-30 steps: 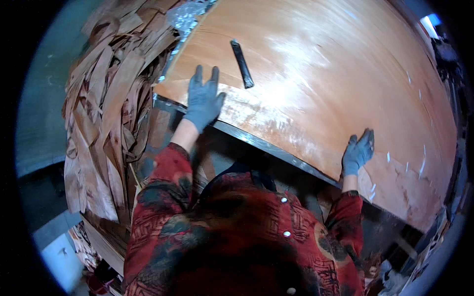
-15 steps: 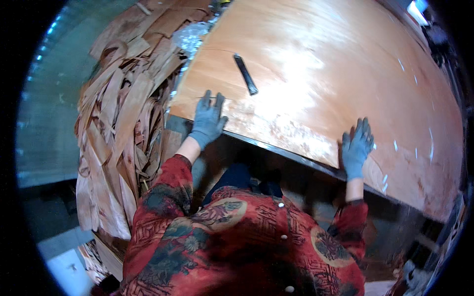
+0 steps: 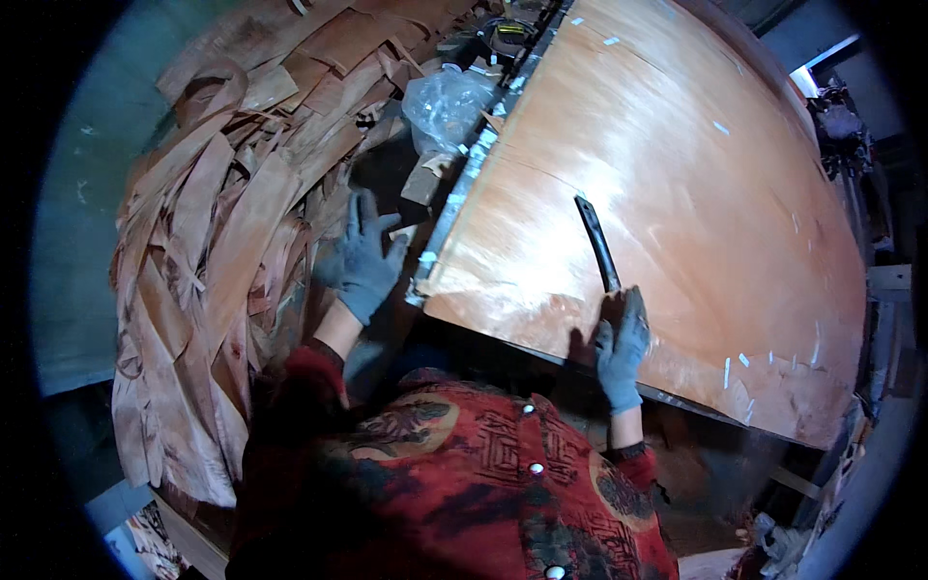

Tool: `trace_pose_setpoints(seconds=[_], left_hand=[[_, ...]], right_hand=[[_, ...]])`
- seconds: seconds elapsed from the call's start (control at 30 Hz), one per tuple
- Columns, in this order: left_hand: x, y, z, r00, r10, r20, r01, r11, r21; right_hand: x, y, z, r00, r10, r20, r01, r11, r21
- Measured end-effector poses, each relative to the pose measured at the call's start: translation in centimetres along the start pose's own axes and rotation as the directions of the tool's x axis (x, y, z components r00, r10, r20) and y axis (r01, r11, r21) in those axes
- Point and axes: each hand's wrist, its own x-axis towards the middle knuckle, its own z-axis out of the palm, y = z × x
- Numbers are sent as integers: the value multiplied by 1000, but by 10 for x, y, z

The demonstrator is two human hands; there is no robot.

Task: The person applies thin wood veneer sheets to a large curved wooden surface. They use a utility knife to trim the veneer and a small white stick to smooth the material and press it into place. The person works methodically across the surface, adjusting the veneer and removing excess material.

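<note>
My left hand (image 3: 365, 259), in a grey glove, is off the wood sheet's left corner, above the gap beside the loose strips. Its fingers are spread and hold nothing. Over the front edge of the large light-brown wood sheet (image 3: 677, 232) is my right hand (image 3: 623, 353), also gloved in grey. Its fingers are stretched out, with the thumb apart. A long narrow black tool (image 3: 597, 242) lies on the sheet, its near end right by my right fingertips. Whether they touch it I cannot tell.
Heaped thin wood strips (image 3: 232, 222) lie along the left. A crumpled clear plastic bag (image 3: 445, 108) sits between them and the sheet's left edge. Small pale tape pieces (image 3: 727, 372) dot the sheet. Dark machinery (image 3: 839, 121) stands at the far right.
My view has turned left. My left hand has come off the sheet toward the strips. My right hand has slid left along the front edge, close to the black tool.
</note>
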Motion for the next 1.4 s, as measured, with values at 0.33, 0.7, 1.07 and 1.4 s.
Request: trace_pose_setpoints(seconds=[0.33,0.7,1.07,1.4], left_hand=[[15,-85,32,843,-280,460,535,527,-660],[-7,-95,73,723,-268,637,688,367,-626],[178,-57,108,883,3,469,348,667,-659],[236,-50,181,661,352,663,485,473,-735]], right_hand=[[138,-92,126,996,-70,54,86,900,-427],[142,-106,123,997,-67,35,75,905,-419],[144,-93,124,997,72,-7,-72,975,-212],[159,-115,123,986,161,47,-137,937,-321]])
